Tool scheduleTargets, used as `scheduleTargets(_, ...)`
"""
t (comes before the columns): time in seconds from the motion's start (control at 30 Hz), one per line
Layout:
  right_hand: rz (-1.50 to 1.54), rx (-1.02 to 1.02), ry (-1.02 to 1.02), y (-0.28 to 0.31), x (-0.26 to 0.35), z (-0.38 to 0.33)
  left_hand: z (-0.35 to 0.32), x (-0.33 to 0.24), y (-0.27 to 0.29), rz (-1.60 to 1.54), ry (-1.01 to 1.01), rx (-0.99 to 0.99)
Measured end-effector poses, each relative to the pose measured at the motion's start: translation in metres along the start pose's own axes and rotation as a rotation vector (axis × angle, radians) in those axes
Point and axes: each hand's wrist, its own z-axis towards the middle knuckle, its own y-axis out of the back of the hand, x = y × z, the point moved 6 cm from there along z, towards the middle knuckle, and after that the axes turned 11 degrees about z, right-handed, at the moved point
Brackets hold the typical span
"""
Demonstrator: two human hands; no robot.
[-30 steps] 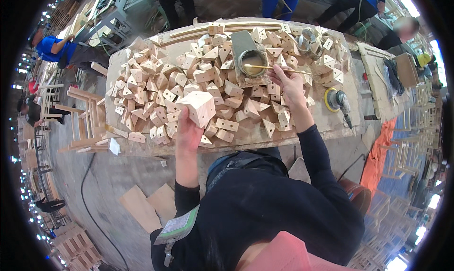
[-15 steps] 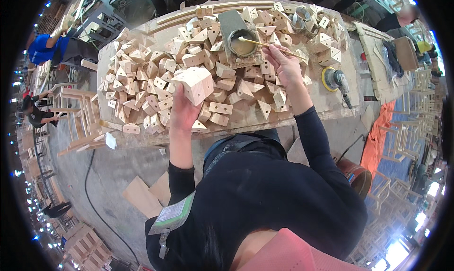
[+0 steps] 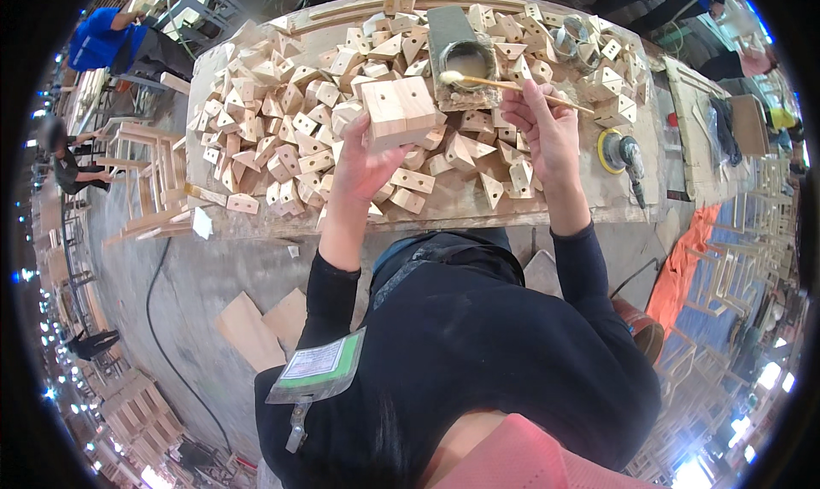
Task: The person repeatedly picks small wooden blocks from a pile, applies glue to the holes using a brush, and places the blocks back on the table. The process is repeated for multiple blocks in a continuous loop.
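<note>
above the bench, wooden block in left hand fingers

– The block in the left hand: what is it made of?
– Pale raw wood, matt, with grain lines on its flat face. The pile of pieces at 9 o'clock from it looks the same, unfinished, with drilled holes.
– And the stick in the right hand?
– Thin light wood, its tip wet and glossy with creamy glue.
– The can at 12 o'clock?
– Metal, dull, smeared; the glue inside shines.
– The bench?
– Worn wood, rough and stained.
– At 3 o'clock?
– A sander, dark plastic with a yellowish pad.
</note>
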Motion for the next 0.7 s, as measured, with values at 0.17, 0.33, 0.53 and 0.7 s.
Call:
scheduleTargets(0.17,-0.101,0.113,0.046,-0.028,0.004,-0.017,-0.003,-0.002,-0.015,-0.059,0.032,0.095)
scheduleTargets(0.33,-0.066,0.134,0.095,-0.034,0.008,-0.02,-0.014,-0.003,-0.027,-0.063,0.064,0.121)
scheduleTargets(0.53,-0.043,0.182,0.154,-0.043,0.011,-0.024,-0.023,-0.001,-0.024,-0.04,0.05,0.153)
scheduleTargets(0.7,-0.08,0.271,0.168,-0.047,0.013,-0.036,-0.027,0.001,-0.019,-0.05,0.063,0.143)
